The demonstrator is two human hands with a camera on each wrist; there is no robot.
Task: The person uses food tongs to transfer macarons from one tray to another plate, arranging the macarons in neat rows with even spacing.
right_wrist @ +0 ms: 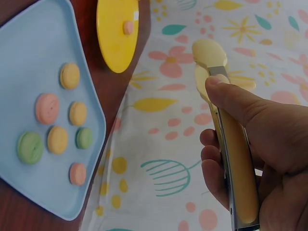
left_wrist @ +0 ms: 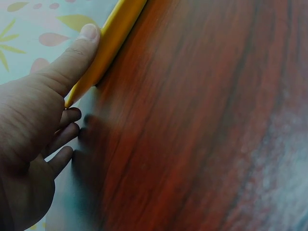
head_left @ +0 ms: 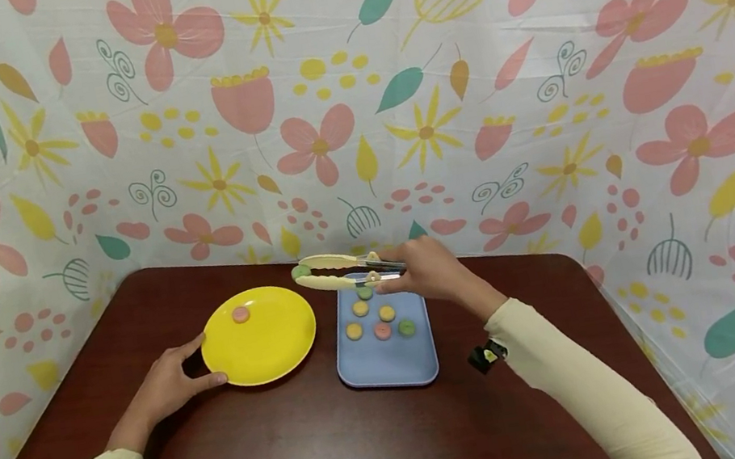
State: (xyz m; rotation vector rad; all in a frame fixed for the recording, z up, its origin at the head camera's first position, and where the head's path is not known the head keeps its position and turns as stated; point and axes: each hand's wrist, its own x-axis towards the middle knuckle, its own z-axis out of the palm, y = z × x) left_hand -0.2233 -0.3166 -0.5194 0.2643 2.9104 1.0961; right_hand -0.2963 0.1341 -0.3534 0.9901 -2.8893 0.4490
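Note:
My right hand (head_left: 435,271) grips a pair of tongs (head_left: 329,262) with cream scalloped tips, raised over the far end of a blue tray (head_left: 387,365). A green macaron (head_left: 300,272) is pinched between the tips, up in the air between plate and tray. In the right wrist view the thumb presses along one arm of the tongs (right_wrist: 236,163), fingers curled round the other side. My left hand (head_left: 170,387) holds the near left rim of a yellow plate (head_left: 263,346), thumb and fingers at its edge. A pink macaron (head_left: 241,314) lies on that plate.
On the tray sit several yellow, pink and green macarons, among them a yellow one (head_left: 386,313), a pink one (head_left: 382,331) and a green one (head_left: 406,328). The dark wooden table (head_left: 289,456) meets a flower-patterned sheet (head_left: 352,142) behind and at both sides.

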